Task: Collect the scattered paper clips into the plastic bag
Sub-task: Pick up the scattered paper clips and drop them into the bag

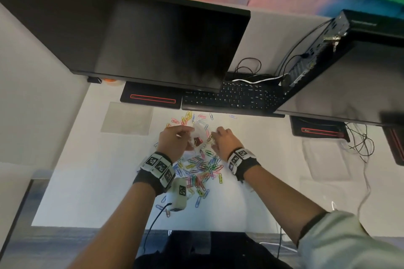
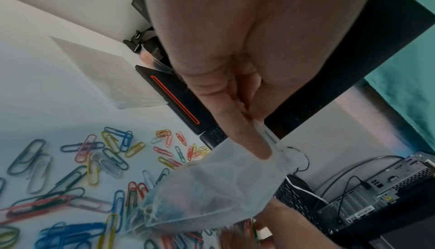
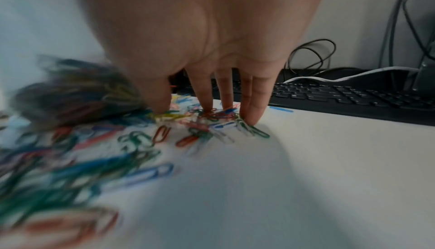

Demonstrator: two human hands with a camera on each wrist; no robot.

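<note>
Coloured paper clips [image 1: 203, 168] lie scattered on the white desk [image 1: 251, 192] between my wrists and toward the keyboard. My left hand [image 1: 175, 137] pinches the rim of the clear plastic bag [image 1: 196, 135] between thumb and fingers and holds it above the desk. In the left wrist view the bag [image 2: 212, 187] hangs below my left hand [image 2: 256, 137], with several clips inside and more paper clips [image 2: 94, 160] beneath. My right hand [image 1: 220, 137] is just right of the bag. Its straight fingertips [image 3: 255, 117] press on a bunch of paper clips [image 3: 200, 128]; the blurred bag [image 3: 75, 92] is at left.
A black keyboard [image 1: 231, 96] and a monitor base [image 1: 150, 98] border the far side of the clips, under a large dark monitor [image 1: 153, 46]. A grey pad [image 1: 127, 118] lies far left. A small computer [image 1: 317, 50] and loose cables [image 1: 358, 142] are at right.
</note>
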